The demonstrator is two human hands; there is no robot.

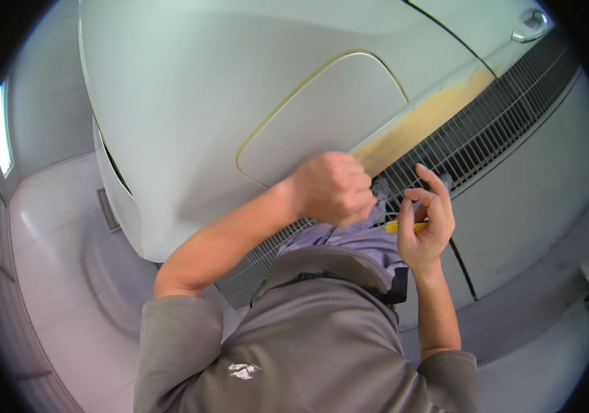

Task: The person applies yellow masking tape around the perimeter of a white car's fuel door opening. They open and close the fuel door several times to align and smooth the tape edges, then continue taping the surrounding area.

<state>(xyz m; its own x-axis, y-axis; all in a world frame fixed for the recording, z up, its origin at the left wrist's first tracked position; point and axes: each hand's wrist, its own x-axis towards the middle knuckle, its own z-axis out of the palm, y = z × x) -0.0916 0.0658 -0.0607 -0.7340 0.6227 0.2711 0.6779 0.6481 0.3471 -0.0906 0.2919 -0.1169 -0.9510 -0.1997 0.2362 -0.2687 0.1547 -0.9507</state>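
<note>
My left hand is closed in a fist in front of a pale grey vehicle body. Whatever its fingers hold, if anything, is hidden. To its right, at about waist height, my right hand pinches a narrow yellow piece, which could be a tape roll seen edge-on; the palm and fingers cover part of it. Just beyond my left hand lies a rounded panel outlined by a thin yellow line. A yellowish-tan patch runs along the body edge beside it.
A dark floor grating runs under the body edge and beneath my feet. The vehicle's chrome handle shows at the upper right. Pale floor stretches out at the left, with a bright light strip on the wall. A grey surface lies right of the grating.
</note>
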